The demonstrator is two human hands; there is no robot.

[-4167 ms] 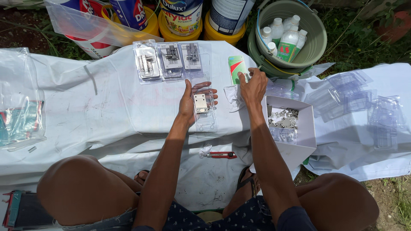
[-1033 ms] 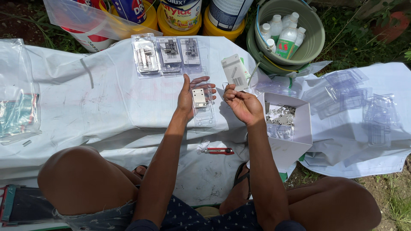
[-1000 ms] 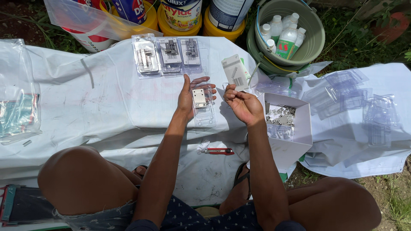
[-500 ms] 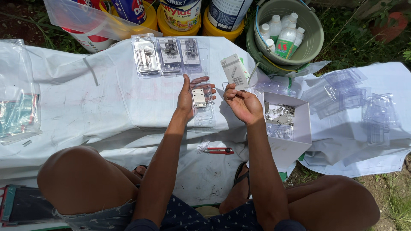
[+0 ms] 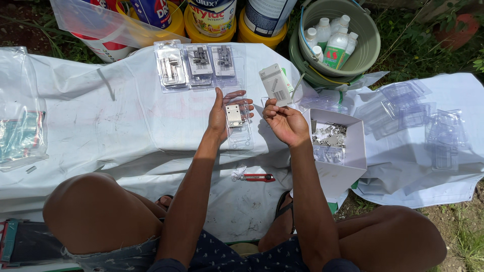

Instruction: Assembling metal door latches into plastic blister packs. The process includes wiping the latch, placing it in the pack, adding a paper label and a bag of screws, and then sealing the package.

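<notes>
- Two bare hands work over a white cloth (image 5: 116, 126) spread on the ground, and they are mine, seen from above as I sit with my knees apart.
- My left hand (image 5: 222, 113) cups a clear blister pack (image 5: 237, 123), fingers spread beneath it; a small metal latch (image 5: 233, 115) lies in the pack's upper half.
- My right hand (image 5: 285, 121) grips a folded paper insert card (image 5: 275, 84) between thumb and fingertips, the card tilted up and away from me, just to the right of the blister pack.
- Three sealed latch packs (image 5: 197, 65) lie side by side on the cloth beyond my left hand, near the far edge.
- An open white carton (image 5: 348, 151) sits just beside my right wrist, with loose metal hardware (image 5: 327, 135) piled inside it.
- Empty clear blister shells (image 5: 413, 111) lie scattered on the cloth to the right of the carton.
- A red-handled cutter (image 5: 256, 177) rests on the cloth between my forearms, close to my body.
- A green bucket (image 5: 363, 55) beyond the carton holds white plastic bottles (image 5: 333, 43); paint tins (image 5: 212, 17) stand in a row at the top edge.
- A clear plastic bag (image 5: 20, 131) lies at the far left of the cloth.
</notes>
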